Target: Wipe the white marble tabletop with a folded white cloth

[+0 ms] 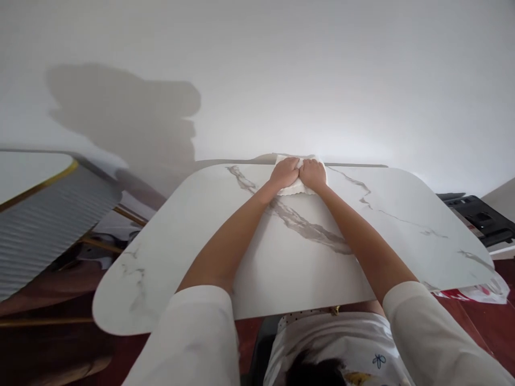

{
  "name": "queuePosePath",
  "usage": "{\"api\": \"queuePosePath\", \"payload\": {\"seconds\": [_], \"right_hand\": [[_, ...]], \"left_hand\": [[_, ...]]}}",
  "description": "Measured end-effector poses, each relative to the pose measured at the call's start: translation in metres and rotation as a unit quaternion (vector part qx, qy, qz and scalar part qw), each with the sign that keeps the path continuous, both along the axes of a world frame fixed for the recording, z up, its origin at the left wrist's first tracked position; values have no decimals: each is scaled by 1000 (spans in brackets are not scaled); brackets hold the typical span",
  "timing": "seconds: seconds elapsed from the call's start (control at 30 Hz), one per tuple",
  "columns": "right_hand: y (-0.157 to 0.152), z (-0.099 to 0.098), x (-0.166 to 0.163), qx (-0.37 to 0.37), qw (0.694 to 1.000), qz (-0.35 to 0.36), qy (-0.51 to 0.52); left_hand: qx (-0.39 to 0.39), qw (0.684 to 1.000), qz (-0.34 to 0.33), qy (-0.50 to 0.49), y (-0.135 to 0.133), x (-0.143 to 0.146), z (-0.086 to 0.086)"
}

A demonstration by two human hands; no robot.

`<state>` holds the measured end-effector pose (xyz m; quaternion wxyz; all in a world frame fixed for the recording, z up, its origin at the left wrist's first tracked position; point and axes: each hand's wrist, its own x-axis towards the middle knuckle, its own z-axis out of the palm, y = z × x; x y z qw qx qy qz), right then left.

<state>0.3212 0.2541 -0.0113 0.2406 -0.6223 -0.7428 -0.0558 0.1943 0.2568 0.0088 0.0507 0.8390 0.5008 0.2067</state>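
Note:
A white cloth [298, 187] with a wavy edge lies at the far edge of a white marble-patterned table [193, 236], close to the wall. My left hand [285, 172] presses on it with fingers curled. Right beside it, my right hand [313, 174] also bears down on the cloth, its fingers bent over the fabric. The two hands touch at the thumbs, and both arms are stretched straight forward. Parts of the cloth are hidden beneath the hands.
A pale wall [341, 80] rises behind the table. On the left stands a ribbed grey cabinet [60, 225] with a gold-trimmed top. A black case-like object [483, 217] sits at the right. Below the table's right edge hangs a white and red plastic bag [478, 292].

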Motion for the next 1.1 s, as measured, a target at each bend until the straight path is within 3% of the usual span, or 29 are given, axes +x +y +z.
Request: {"api": "queuePosePath", "payload": {"seconds": [0.37,0.53,0.9,1.1], "right_hand": [[-8,15,-174,-29,999,43,10],[-8,10,-232,7,997,66,38],[-46,9,-261,6,996,78,34],[-82,14,-267,-23,995,90,45]], "left_hand": [[0,999,5,-39,18,-188,-13],[5,999,23,-49,14,-250,-15],[35,999,18,24,-15,-287,-22],[46,997,20,59,-54,-301,-27]]}}
